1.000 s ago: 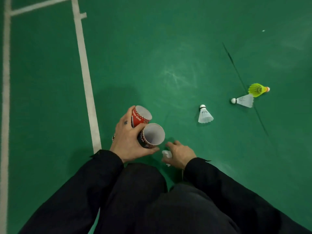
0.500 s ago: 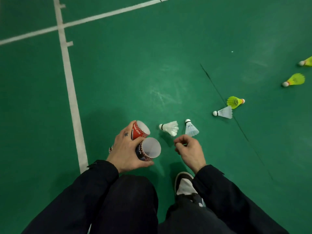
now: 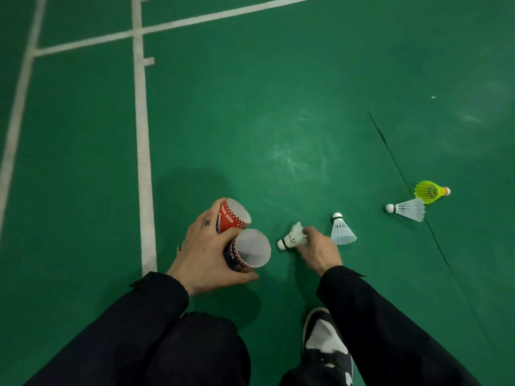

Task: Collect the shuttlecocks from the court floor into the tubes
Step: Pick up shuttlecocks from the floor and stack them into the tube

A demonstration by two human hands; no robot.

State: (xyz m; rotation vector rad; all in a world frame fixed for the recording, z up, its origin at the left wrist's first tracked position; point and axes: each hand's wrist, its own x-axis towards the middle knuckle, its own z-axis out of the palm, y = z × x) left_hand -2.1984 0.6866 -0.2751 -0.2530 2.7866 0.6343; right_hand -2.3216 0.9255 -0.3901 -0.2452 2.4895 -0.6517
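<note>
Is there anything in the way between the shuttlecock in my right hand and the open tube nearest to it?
Nothing visible. The right hand pinches the feather shuttlecock, cork pointing toward the nearer tube, which the left hand holds with its mouth open. Only bare green floor shows between them.

The only lettering showed on the red tube (image 3: 233,218), the farther of the two gripped in the left hand (image 3: 204,253): a short line of white print ran along its side below a white zigzag band, too small and blurred to read. The nearer tube (image 3: 252,252) bore a similar patterned band, but no words could be made out.
</note>
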